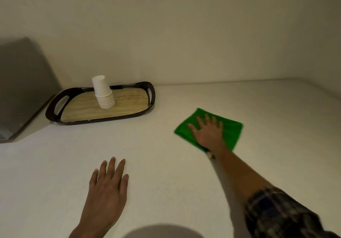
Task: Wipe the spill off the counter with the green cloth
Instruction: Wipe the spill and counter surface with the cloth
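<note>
A folded green cloth point(231, 132) lies flat on the pale counter point(166, 145) at the right of middle. My right hand point(208, 132) presses down on it with the fingers spread, palm on the cloth. My left hand point(108, 184) rests flat on the bare counter nearer to me, fingers together, holding nothing. I cannot make out any spill on the counter surface.
A dark-rimmed tray point(55, 106) with a wood-look base sits at the back left against the wall, carrying an upside-down stack of white paper cups point(103, 93). A grey metal sink edge point(22, 90) is at the far left. A plain wall runs behind.
</note>
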A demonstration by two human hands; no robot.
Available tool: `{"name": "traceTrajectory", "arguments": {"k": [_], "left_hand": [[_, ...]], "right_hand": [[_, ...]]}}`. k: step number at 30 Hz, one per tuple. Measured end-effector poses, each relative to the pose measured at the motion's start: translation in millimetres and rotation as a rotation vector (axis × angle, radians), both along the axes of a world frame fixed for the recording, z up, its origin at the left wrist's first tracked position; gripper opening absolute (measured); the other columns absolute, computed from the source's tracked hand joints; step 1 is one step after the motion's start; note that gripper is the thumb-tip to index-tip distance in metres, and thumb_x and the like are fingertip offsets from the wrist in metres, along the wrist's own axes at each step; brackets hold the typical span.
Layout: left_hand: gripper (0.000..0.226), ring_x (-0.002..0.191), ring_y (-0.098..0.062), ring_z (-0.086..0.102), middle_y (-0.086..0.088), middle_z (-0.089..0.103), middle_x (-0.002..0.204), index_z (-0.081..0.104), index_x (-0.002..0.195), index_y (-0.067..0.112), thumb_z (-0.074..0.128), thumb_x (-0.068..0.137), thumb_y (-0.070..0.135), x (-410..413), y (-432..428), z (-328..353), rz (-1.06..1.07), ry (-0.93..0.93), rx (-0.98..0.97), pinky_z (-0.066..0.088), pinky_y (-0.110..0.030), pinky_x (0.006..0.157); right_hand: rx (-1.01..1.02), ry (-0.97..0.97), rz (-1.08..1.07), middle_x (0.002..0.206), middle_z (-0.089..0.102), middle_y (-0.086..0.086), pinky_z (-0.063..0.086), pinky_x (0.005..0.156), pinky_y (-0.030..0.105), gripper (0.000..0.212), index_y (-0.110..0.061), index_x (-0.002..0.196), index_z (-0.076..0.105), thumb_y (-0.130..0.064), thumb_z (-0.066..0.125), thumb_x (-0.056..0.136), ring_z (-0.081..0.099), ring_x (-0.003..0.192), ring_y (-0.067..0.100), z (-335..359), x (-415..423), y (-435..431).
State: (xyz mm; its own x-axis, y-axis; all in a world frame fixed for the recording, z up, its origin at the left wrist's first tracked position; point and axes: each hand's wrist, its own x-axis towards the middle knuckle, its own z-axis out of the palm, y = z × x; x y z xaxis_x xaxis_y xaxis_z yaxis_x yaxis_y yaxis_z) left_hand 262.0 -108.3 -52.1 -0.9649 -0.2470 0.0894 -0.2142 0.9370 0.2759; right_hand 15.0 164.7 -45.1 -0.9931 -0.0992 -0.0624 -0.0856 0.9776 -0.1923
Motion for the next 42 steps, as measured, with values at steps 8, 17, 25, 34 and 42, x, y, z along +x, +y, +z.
{"name": "traceTrajectory", "arguments": {"k": [8, 17, 25, 34, 42], "left_hand": [[0.075, 0.155, -0.028, 0.018, -0.006, 0.027, 0.165, 0.029, 0.155, 0.026, 0.001, 0.09, 0.053, -1.2, -2.1, -3.1, 0.004, -0.012, -0.019, 0.013, -0.046, 0.125], [0.08, 0.154, -0.029, 0.021, -0.006, 0.028, 0.164, 0.029, 0.155, 0.027, 0.001, 0.087, 0.059, -3.1, -1.0, -3.6, 0.024, -0.011, -0.019, 0.015, -0.047, 0.124], [0.075, 0.149, -0.034, 0.03, -0.012, 0.039, 0.159, 0.038, 0.152, 0.021, 0.009, 0.09, 0.053, -0.9, 1.3, 0.4, 0.005, -0.002, -0.053, 0.021, -0.051, 0.12], [0.071, 0.147, -0.038, 0.031, -0.015, 0.039, 0.158, 0.038, 0.151, 0.018, 0.013, 0.093, 0.049, -0.3, 0.7, -2.6, -0.005, 0.01, -0.068, 0.021, -0.053, 0.12], [0.056, 0.152, -0.035, 0.022, -0.013, 0.03, 0.162, 0.032, 0.153, 0.021, 0.024, 0.102, 0.041, -3.6, -5.8, -9.0, -0.01, -0.003, -0.052, 0.017, -0.051, 0.123]], "right_hand": [[0.04, 0.09, 0.042, 0.167, 0.012, 0.006, 0.004, 0.122, 0.058, 0.08, -0.036, 0.157, 0.017, -0.077, -0.004, 0.091, 0.009, 0.153, 0.034, -17.5, 190.9, 75.0], [-0.029, 0.031, 0.182, 0.168, 0.012, 0.009, 0.0, 0.121, 0.063, 0.075, -0.031, 0.156, 0.022, -0.074, 0.011, 0.096, 0.008, 0.153, 0.036, 5.8, 60.0, -11.5], [0.061, 0.031, -0.278, 0.167, 0.017, 0.011, 0.015, 0.12, 0.062, 0.087, -0.031, 0.158, 0.018, -0.076, -0.009, 0.089, 0.016, 0.152, 0.035, -2.4, 157.8, 208.7], [-0.008, 0.167, 0.453, 0.161, 0.034, 0.01, 0.007, 0.122, 0.058, 0.069, -0.035, 0.149, 0.04, -0.075, 0.019, 0.097, 0.027, 0.149, 0.037, -13.3, 253.5, 4.9], [0.066, 0.032, -0.1, 0.168, 0.016, 0.008, 0.011, 0.122, 0.06, 0.081, -0.036, 0.157, 0.02, -0.078, 0.002, 0.09, 0.013, 0.153, 0.034, -4.2, 165.0, 102.4]]}}
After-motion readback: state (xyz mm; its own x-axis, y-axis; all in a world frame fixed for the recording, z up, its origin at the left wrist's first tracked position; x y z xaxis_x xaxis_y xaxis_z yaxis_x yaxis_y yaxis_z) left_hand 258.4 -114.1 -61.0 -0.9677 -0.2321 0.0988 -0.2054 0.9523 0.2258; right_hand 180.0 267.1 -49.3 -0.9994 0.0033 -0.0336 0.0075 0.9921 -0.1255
